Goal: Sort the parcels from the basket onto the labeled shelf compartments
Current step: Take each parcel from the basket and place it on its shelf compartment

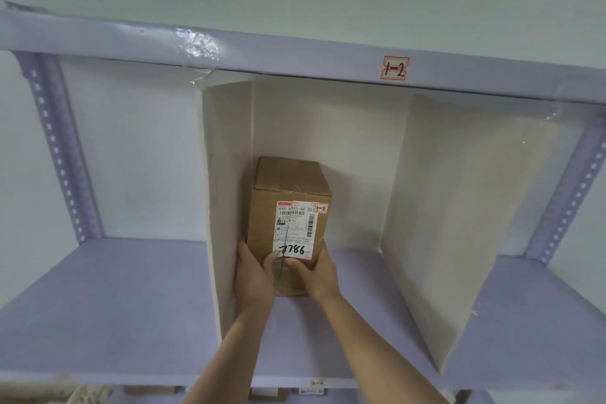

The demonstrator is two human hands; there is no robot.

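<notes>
Both hands hold one brown parcel (288, 187) between them. The left hand (254, 275) grips its lower left edge and the right hand (316, 272) its lower right edge. Both thumbs lie on the front face, at the bottom of the white shipping label (296, 229) marked "7786". The parcel stands upright in the middle compartment of the shelf (114, 305), close to the white divider (223, 190) left of the left hand. Above the hands, the beam carries a tag "1-2" (395, 68).

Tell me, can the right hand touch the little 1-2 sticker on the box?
Probably yes. The right hand grips the box just below, and nothing covers the 1-2 sticker.
</notes>
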